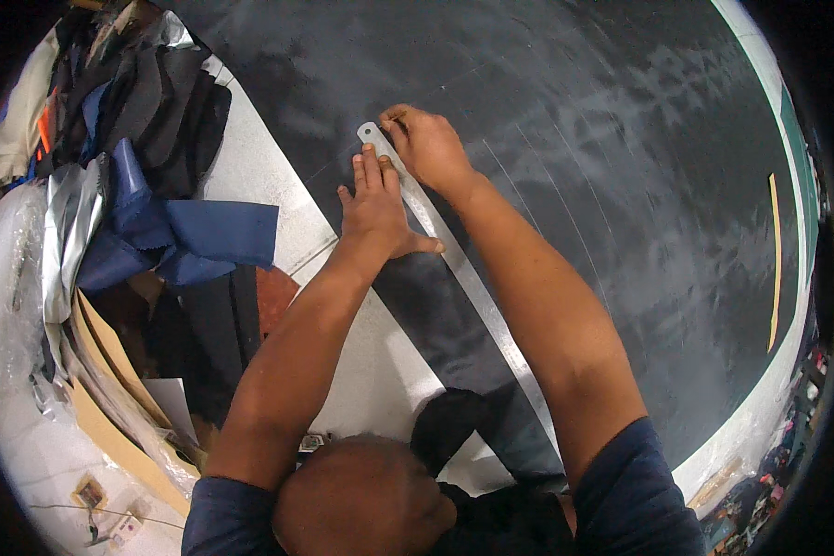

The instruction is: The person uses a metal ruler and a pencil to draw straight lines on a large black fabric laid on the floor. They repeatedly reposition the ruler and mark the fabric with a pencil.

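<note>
A long metal ruler [480, 298] lies slantwise on a large sheet of black material [565, 102], its rounded end with a hole at the far end. My left hand [376, 208] presses down flat on the ruler near that end, fingers stretched and thumb out to the right along its edge. Just right of the ruler's tip, my right hand [431, 153] is closed in a pinch near the sheet; what its fingertips hold is hidden. Several thin pale lines run across the black sheet to the right of my right hand.
The white table edge [259, 157] runs along the left. Beyond it are dark folded cloths [148, 102], blue fabric [222, 232], clear plastic wrap [9, 269] and tan sheets [120, 426]. A narrow yellow strip [775, 269] lies at the right of the black sheet.
</note>
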Available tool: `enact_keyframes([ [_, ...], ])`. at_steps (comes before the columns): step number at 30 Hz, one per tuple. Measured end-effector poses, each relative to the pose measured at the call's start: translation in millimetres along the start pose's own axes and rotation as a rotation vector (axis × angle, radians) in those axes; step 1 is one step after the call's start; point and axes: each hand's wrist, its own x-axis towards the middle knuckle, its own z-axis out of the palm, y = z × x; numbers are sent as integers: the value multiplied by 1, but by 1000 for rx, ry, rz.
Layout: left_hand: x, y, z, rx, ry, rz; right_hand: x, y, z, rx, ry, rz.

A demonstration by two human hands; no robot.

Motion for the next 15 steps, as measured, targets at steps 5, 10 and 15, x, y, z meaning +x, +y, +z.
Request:
enact_keyframes([
  [5, -1, -1, 0, -21, 22, 15, -6, -3, -9, -179, -96, -66],
  [10, -1, -6, 6, -29, 72, 28, -83, 10, -55, -242, -266, -296],
  [15, -1, -7, 5, -19, 62, 19, -197, 14, -111, -252, -363, -260],
])
